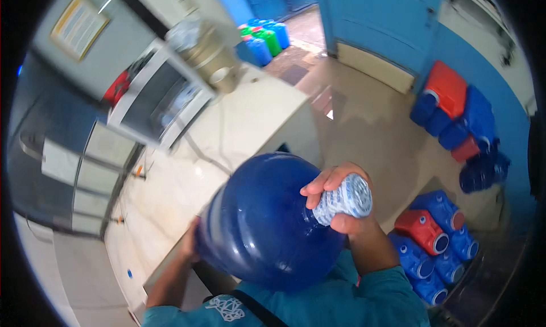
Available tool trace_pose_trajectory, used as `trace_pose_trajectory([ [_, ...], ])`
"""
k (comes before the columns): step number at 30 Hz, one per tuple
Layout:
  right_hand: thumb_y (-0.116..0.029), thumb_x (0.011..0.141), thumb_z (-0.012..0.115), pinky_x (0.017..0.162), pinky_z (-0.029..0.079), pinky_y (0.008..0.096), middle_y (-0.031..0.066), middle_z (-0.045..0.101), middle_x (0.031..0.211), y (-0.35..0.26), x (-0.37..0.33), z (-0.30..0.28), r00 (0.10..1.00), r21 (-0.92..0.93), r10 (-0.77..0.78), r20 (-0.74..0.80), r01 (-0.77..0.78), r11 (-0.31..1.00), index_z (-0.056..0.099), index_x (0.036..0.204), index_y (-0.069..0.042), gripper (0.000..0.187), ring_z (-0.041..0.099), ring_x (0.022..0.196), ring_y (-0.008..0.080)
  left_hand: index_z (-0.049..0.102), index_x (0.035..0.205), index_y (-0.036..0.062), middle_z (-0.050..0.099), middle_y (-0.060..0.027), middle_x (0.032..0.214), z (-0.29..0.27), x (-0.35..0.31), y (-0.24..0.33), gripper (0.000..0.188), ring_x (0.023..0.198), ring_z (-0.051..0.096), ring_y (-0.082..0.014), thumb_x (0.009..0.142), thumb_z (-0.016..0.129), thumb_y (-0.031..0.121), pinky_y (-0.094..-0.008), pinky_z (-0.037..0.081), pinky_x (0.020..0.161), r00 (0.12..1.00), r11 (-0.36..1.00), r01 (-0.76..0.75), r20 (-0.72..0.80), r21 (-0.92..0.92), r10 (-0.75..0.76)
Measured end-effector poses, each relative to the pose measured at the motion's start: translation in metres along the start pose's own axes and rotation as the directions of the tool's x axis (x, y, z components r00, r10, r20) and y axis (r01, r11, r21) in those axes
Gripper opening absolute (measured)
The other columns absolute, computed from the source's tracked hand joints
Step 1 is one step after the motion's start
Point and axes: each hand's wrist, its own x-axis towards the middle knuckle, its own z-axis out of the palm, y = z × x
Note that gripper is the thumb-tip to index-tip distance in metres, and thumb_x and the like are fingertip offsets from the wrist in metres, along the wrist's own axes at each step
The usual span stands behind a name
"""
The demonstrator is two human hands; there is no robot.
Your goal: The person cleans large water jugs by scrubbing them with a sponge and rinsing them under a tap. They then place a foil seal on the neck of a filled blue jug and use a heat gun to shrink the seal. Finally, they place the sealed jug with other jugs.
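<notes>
A large round blue water jug [261,219] is held tilted across my front, its neck pointing to the right. Over its mouth sits a cap wrapped in a white and blue printed seal [343,202]. My right hand [336,176] is closed round the neck at that cap, fingers over the far side and thumb on the near side. At the jug's other end, my left hand [189,244] supports the base; most of its fingers are hidden behind the jug.
Left is a pale counter [250,119] bearing a white-framed case [162,96], a beige container [207,48] and a cup [224,79]. Red and blue jerrycans [424,230] stand at right, with more [449,91] along the wall. Several blue and green cans [267,40] stand by the doorway.
</notes>
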Motion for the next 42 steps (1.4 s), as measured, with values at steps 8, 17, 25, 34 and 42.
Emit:
trace_pose_trajectory([
  [8, -0.004, 0.063, 0.077, 0.093, 0.051, 0.0444, 0.015, 0.067, 0.092, -0.178, -0.053, -0.139, 0.968, -0.326, -0.16, -0.193, 0.091, 0.941, 0.056, 0.1, -0.004, 0.042, 0.068, 0.086, 0.0265, 0.027, 0.153, 0.0087, 0.033, -0.0192, 0.155, 0.245, 0.154, -0.002, 0.094, 0.142, 0.032, -0.0371, 0.089, 0.037, 0.076, -0.055, 0.025, 0.116, 0.901, 0.893, 0.413, 0.061, 0.181, -0.429],
  [17, -0.009, 0.066, 0.081, 0.092, 0.05, 0.0463, 0.0086, 0.063, 0.086, -0.263, 0.031, -0.261, 0.946, -0.403, -0.286, -0.154, 0.204, 0.892, 0.056, 0.102, -0.007, 0.044, 0.066, 0.084, 0.0252, 0.031, 0.152, 0.0082, 0.035, -0.0168, 0.154, 0.398, 0.291, 0.094, 0.086, 0.14, 0.036, -0.0338, 0.092, 0.039, 0.07, -0.0491, 0.027, 0.116, 0.933, 0.958, 0.209, 0.254, 0.197, -0.256],
  [25, -0.013, 0.07, 0.083, 0.095, 0.046, 0.0447, 0.0048, 0.059, 0.087, -0.304, 0.214, -0.371, 0.952, -0.479, -0.305, 0.034, 0.283, 0.831, 0.051, 0.104, -0.01, 0.047, 0.062, 0.085, 0.0227, 0.036, 0.149, 0.0049, 0.039, -0.0151, 0.152, 0.492, 0.474, 0.228, 0.082, 0.139, 0.039, -0.0295, 0.095, 0.036, 0.066, -0.044, 0.027, 0.116, 0.944, 0.987, 0.07, 0.309, 0.148, -0.113],
  [34, -0.012, 0.071, 0.081, 0.095, 0.046, 0.045, 0.0049, 0.059, 0.088, -0.259, 0.414, -0.524, 0.964, -0.43, -0.247, 0.095, 0.264, 0.863, 0.05, 0.103, -0.01, 0.044, 0.063, 0.085, 0.0227, 0.039, 0.147, 0.0035, 0.045, -0.0165, 0.147, 0.51, 0.636, 0.363, 0.076, 0.134, 0.045, -0.0292, 0.097, 0.036, 0.062, -0.0421, 0.031, 0.114, 0.983, 0.997, 0.001, 0.182, 0.083, -0.016],
  [42, -0.011, 0.07, 0.081, 0.095, 0.048, 0.0466, 0.0075, 0.06, 0.086, -0.157, 0.666, -0.683, 0.976, -0.245, -0.085, 0.198, 0.133, 0.96, 0.051, 0.104, -0.007, 0.046, 0.064, 0.085, 0.0245, 0.041, 0.146, 0.0035, 0.049, -0.0167, 0.144, 0.464, 0.796, 0.464, 0.073, 0.128, 0.052, -0.0294, 0.1, 0.032, 0.06, -0.0427, 0.038, 0.111, 0.998, 0.984, -0.049, 0.032, -0.173, 0.056],
])
